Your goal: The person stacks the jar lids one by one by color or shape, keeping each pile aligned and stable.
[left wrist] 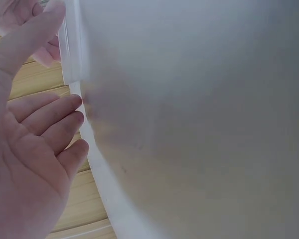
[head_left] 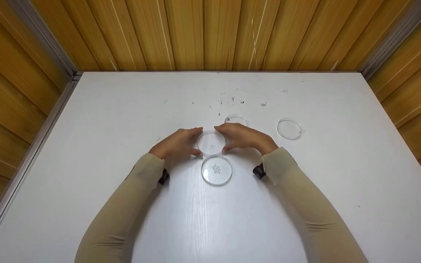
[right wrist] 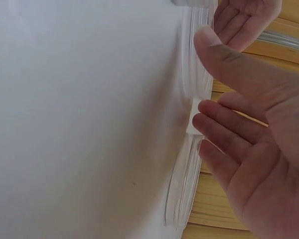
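Between my two hands, a clear round petri dish (head_left: pixel 211 143) sits low at the table. My left hand (head_left: pixel 181 142) is curved loosely along its left side, thumb at the near edge and fingertips at the far edge. On the other side, my right hand (head_left: pixel 245 137) mirrors this. The wrist views show the left thumb (left wrist: pixel 37 30) and right thumb (right wrist: pixel 214 45) at the dish wall, the other fingers extended and relaxed. Directly in front lies a second petri dish (head_left: pixel 216 170) with small printed text. Behind my right hand, another dish (head_left: pixel 236 117) is partly hidden.
A further clear dish (head_left: pixel 289 129) lies to the right on the white table (head_left: pixel 122 98). Several dark specks (head_left: pixel 242 102) mark the far part of the tabletop. Wood-patterned panels (head_left: pixel 210 36) enclose the back and sides.
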`<state>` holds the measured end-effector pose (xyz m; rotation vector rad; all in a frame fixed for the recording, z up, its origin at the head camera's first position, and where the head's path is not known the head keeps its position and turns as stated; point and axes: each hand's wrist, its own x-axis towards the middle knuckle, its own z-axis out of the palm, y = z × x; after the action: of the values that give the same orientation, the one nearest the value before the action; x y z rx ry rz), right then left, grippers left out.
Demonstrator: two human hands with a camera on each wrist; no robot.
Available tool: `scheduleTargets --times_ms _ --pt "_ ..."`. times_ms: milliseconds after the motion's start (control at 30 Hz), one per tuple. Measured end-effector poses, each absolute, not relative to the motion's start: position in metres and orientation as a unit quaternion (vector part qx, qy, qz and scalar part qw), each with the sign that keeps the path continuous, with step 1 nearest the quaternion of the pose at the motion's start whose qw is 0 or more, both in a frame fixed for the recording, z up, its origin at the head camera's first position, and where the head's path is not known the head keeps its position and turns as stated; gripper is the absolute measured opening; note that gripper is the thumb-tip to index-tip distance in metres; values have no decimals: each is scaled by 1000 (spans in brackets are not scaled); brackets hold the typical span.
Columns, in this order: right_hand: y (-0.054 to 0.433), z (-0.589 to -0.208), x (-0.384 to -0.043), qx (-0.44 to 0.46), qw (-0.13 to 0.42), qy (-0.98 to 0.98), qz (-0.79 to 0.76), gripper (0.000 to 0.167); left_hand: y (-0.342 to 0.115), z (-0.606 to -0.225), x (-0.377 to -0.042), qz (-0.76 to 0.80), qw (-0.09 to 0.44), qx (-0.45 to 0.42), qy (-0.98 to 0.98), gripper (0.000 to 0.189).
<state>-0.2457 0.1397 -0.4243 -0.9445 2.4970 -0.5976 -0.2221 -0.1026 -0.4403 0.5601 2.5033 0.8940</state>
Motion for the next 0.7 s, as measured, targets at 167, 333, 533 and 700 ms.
scheduleTargets --times_ms 167,333,533,700 --pt "138 -427 -246 -342 205 888 -227 80 -100 -441 -222 324 209 195 902 82" --pt "138 -430 -245 -351 196 885 -237 78 -98 -441 -221 331 199 204 900 78" --pt "140 -431 -245 -368 169 880 -249 75 -98 -442 -223 332 174 221 901 73" --pt "138 -432 -247 -374 161 879 -247 76 -100 -442 -224 347 169 216 897 72"
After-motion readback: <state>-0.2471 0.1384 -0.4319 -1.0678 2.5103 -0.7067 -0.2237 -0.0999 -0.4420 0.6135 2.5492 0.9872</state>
